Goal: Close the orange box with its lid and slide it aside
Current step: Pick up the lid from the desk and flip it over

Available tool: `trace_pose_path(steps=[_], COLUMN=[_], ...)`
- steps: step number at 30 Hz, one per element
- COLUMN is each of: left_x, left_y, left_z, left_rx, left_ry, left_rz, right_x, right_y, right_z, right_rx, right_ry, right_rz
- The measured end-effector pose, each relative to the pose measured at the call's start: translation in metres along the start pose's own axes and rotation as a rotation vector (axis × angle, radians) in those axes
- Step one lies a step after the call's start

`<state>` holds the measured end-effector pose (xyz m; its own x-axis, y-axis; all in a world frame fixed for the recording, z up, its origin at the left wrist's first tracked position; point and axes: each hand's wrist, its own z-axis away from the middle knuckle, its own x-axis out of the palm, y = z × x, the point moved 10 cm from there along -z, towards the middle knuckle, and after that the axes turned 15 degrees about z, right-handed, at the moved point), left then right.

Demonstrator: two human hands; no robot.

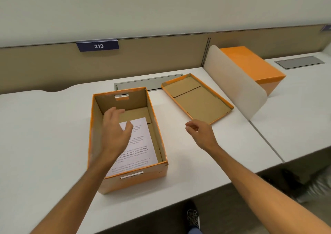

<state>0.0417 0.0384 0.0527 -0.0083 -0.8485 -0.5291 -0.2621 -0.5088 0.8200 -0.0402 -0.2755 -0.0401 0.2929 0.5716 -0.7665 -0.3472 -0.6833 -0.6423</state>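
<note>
An open orange box (152, 173) stands on the white desk (44, 135) in front of me, with a printed sheet of paper (141, 144) lying on its brown cardboard floor. Its lid (197, 98) lies upside down on the desk to the box's right, brown inside with an orange rim. My left hand (114, 135) hovers over the box opening, fingers apart and empty. My right hand (200, 133) hangs between box and lid, just short of the lid's near corner, fingers loosely curled and holding nothing.
A white curved divider (232, 83) rises right of the lid, and a closed orange box (254, 65) sits behind it on the neighbouring desk. A grey cable hatch (148, 82) lies behind the open box. A partition with a "213" sign (98, 46) backs the desk.
</note>
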Motion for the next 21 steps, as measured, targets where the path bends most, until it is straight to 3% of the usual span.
trace_pose_path(steps=[5,9,16,21], left_x=[0.082,0.153,0.312,0.366], left_y=[0.069,0.106,0.058,0.005], left_z=[-0.024,-0.045,-0.057,-0.048], left_rx=[0.105,0.051,-0.389,-0.698], left_ry=[-0.109,-0.080,-0.256,-0.228], left_rz=[0.135,0.309,0.312,0.254], right_x=[-0.049,-0.073,-0.074,-0.059], right_y=[0.049,0.109,0.211,0.256], right_z=[-0.042,-0.078,-0.131,-0.152], right_rx=[0.132,0.301,0.579,0.740], right_ry=[0.070,0.085,0.025,-0.015], right_rz=[-0.121,-0.233,-0.343,-0.439])
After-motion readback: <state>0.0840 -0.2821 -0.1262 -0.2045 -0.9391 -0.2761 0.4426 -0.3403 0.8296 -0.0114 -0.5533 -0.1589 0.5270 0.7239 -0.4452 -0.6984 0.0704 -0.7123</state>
